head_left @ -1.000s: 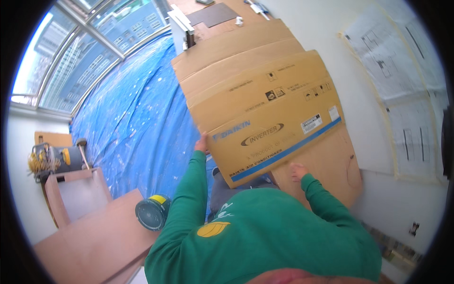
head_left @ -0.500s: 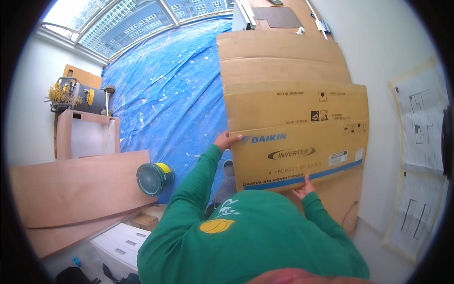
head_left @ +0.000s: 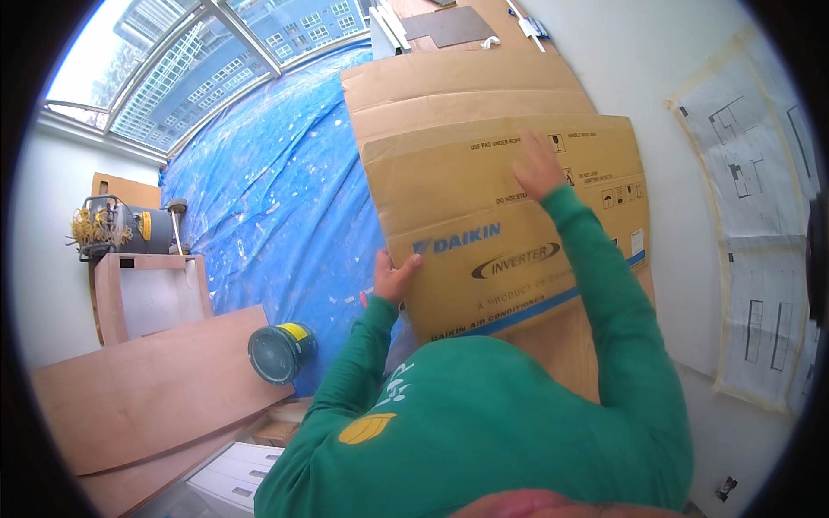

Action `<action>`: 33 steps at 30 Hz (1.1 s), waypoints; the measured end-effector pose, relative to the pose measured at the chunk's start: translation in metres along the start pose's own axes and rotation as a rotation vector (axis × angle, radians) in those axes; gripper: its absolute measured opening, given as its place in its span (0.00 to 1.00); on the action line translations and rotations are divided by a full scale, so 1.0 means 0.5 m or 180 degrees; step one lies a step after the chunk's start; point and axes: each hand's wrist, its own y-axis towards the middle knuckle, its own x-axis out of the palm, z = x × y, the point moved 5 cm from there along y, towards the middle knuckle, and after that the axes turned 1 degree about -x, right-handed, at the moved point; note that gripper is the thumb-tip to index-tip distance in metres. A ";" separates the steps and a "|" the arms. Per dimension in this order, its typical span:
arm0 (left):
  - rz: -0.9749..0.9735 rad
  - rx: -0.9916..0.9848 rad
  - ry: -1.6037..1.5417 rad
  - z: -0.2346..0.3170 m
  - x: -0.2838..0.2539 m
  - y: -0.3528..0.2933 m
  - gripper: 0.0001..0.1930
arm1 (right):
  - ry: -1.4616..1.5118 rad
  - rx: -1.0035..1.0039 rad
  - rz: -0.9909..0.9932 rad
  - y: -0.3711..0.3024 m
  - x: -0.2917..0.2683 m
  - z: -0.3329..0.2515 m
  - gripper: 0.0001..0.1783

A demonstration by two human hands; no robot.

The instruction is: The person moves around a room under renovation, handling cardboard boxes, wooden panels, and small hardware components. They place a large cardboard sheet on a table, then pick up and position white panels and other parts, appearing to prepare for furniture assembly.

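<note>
A loose green top [head_left: 509, 423] is worn, its long sleeves [head_left: 604, 293] drawn down to the wrists and gathered in soft creases. The front is marked with white lettering [head_left: 396, 385] and a rounded yellow emblem [head_left: 367, 429] crossed by thin curved lines. The hands [head_left: 395, 275] are left bare.

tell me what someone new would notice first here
Probably the big printed cardboard sheet in the middle, with the left hand at its left edge and the right hand over its upper part. Next, likely the bright blue tarp spread to its left, below the windows.
</note>
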 end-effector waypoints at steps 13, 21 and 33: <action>0.0128 0.1481 0.0979 0.295 0.062 -0.089 0.14 | -0.1157 0.0087 -0.1506 0.286 -0.196 -0.086 0.28; -0.0016 0.2686 0.1482 0.572 0.072 -0.190 0.10 | 0.0200 0.0098 -0.0659 0.275 -0.278 -0.114 0.32; -0.0208 0.3074 0.2191 1.093 0.101 -0.288 0.34 | 0.2166 -0.0471 0.0579 0.162 -0.752 -0.276 0.12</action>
